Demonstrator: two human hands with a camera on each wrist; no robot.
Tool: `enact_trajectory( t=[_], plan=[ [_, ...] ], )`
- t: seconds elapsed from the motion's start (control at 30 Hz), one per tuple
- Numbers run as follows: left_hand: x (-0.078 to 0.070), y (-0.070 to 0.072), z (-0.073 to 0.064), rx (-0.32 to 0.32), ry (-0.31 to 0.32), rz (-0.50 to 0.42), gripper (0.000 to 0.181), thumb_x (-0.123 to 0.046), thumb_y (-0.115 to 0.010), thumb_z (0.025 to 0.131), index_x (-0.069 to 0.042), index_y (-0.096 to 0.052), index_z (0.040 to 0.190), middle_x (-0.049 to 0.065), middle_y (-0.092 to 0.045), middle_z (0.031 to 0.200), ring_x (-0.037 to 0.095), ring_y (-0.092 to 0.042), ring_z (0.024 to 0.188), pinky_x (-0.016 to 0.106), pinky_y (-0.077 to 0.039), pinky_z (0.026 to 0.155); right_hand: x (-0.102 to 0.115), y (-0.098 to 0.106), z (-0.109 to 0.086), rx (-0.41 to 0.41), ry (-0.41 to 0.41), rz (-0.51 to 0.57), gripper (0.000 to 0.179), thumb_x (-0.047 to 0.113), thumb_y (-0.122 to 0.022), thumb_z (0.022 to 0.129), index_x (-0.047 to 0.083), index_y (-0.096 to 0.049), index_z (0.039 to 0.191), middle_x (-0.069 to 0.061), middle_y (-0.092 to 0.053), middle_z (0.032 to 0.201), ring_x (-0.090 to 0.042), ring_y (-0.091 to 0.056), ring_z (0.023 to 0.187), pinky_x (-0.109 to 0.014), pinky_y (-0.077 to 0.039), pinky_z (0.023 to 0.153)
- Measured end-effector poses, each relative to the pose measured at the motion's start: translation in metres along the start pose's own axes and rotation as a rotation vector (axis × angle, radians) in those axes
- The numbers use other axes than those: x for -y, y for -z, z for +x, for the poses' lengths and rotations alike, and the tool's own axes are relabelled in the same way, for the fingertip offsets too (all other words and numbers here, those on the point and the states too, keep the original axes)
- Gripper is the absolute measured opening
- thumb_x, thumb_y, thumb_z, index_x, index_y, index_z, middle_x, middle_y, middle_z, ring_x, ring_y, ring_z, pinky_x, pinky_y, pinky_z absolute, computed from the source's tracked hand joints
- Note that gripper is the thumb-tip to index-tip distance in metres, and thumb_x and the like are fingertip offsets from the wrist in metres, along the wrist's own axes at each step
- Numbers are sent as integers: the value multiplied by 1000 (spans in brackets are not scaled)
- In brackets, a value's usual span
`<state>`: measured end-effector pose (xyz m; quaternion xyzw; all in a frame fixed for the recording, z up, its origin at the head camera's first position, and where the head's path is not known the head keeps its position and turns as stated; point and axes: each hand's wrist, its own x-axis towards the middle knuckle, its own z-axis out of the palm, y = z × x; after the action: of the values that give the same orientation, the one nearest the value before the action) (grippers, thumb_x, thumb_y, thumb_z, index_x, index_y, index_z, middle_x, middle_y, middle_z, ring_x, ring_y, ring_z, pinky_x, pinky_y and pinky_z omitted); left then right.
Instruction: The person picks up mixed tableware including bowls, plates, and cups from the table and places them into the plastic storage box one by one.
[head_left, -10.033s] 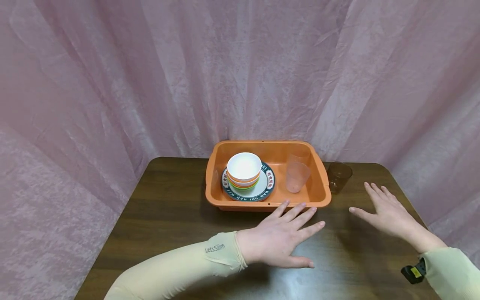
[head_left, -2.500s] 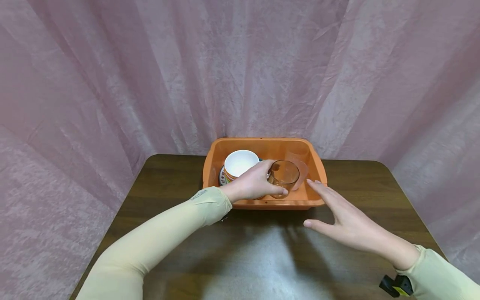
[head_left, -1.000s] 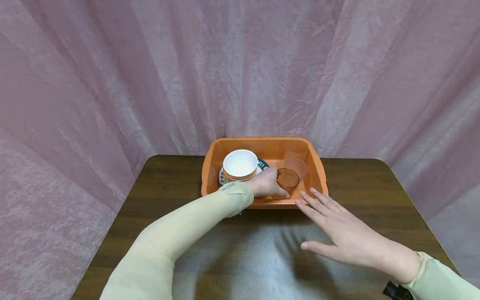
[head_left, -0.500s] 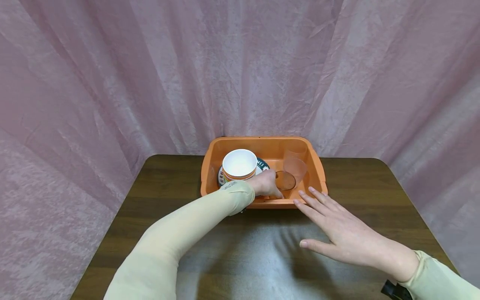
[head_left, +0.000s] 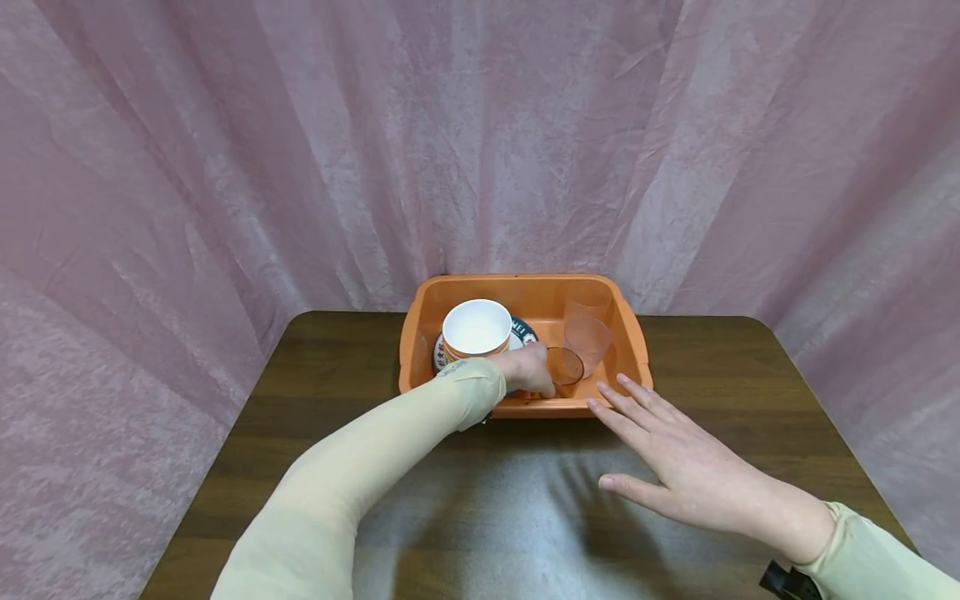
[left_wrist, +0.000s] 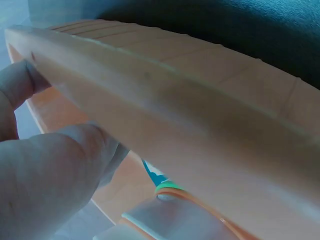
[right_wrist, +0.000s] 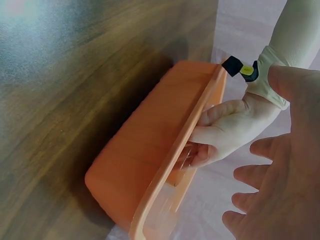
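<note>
Inside the orange basin (head_left: 517,286), my left hand (head_left: 528,369) grips a brown see-through cup (head_left: 566,365), which tilts with its mouth toward the right. The right wrist view shows the left hand's curled fingers (right_wrist: 200,154) reaching over the rim around the cup. A clear cup (head_left: 588,337) leans beside it at the basin's right end. To the left, stacked bowls (head_left: 477,327), white on top, sit on a plate (head_left: 522,331) with a dark green patterned rim. My right hand (head_left: 675,467) is spread with fingers straight and holds nothing, fingertips near the basin's front right corner.
The basin stands at the back of a dark brown wooden table (head_left: 712,375). Behind it hangs a pink curtain (head_left: 480,150). The left forearm crosses over the front of the table, and a black wrist device (head_left: 787,581) sits at the right sleeve.
The brown cup, first on the table right of the basin, came into the basin in my left hand. Lately it has tilted and shifted slightly left. The right hand moved left, then stayed still.
</note>
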<state>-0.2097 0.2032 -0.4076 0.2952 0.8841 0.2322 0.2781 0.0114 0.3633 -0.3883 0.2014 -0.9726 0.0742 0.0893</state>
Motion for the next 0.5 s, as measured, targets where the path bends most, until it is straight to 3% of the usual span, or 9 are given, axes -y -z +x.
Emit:
enact_trajectory(
  t=[0.17,0.23,0.3,0.4,0.5],
  plan=[
    [-2,7,-7,57,-8,-20,88,-7,-72,86,0,-24,159,12,-43,149,24,-44,118,28,-40,92,-1,0,-1,4,-20,4,84,62,-58,98,24,-25,164,0,-29,166,-26,-13,156,-36,-9,125],
    [-2,9,-12,63,-34,-21,88,-8,-71,86,1,-23,159,14,-44,151,25,-46,118,29,-41,93,-2,0,-2,8,-36,9,84,61,-58,98,26,-23,165,1,-27,167,-26,-13,156,-34,-7,124],
    [-4,11,-17,57,-82,-40,88,-8,-71,86,1,-23,158,14,-45,152,24,-47,120,29,-42,96,-3,1,-3,10,-52,12,83,62,-57,98,27,-21,165,2,-26,167,-26,-13,156,-33,-6,124],
    [-5,13,-27,22,-208,-59,85,-8,-72,85,1,-26,156,16,-48,149,24,-49,127,29,-41,102,-6,2,-5,7,-70,22,82,61,-57,99,27,-22,165,1,-24,168,-25,-11,156,-33,-6,124],
    [-4,16,-41,-18,-302,-26,94,-11,-70,87,-1,-15,161,17,-37,158,24,-38,142,31,-35,112,-10,3,-7,0,-84,37,81,60,-58,99,25,-25,164,1,-23,168,-25,-10,156,-30,-3,124]
  ],
)
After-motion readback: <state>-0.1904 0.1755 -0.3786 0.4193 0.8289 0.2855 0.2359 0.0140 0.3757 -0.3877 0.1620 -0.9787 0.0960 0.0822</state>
